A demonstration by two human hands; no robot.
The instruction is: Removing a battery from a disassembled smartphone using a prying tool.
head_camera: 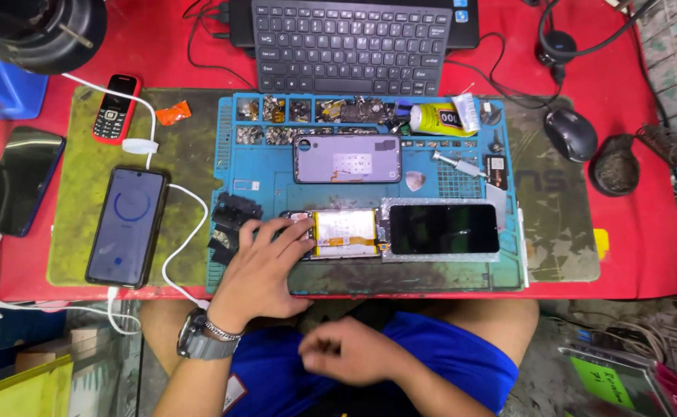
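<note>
An opened phone [338,233], yellow-labelled battery exposed, lies flat on the blue mat, screen panel [442,229] alongside.

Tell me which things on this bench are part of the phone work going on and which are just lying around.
In use:
left hand, resting on the opened phone with its battery showing
detached screen beside it
blue repair mat

Lying about:
right hand, down at the lap, apparently empty
glue tube
phone back cover
charging phone
red keypad phone
keyboard
mouse

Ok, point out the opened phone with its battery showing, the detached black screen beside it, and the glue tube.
opened phone [344,232], head view, on the yellow battery.
detached black screen [443,229], head view, middle of the glass.
glue tube [439,118], head view, on the yellow body.
</note>
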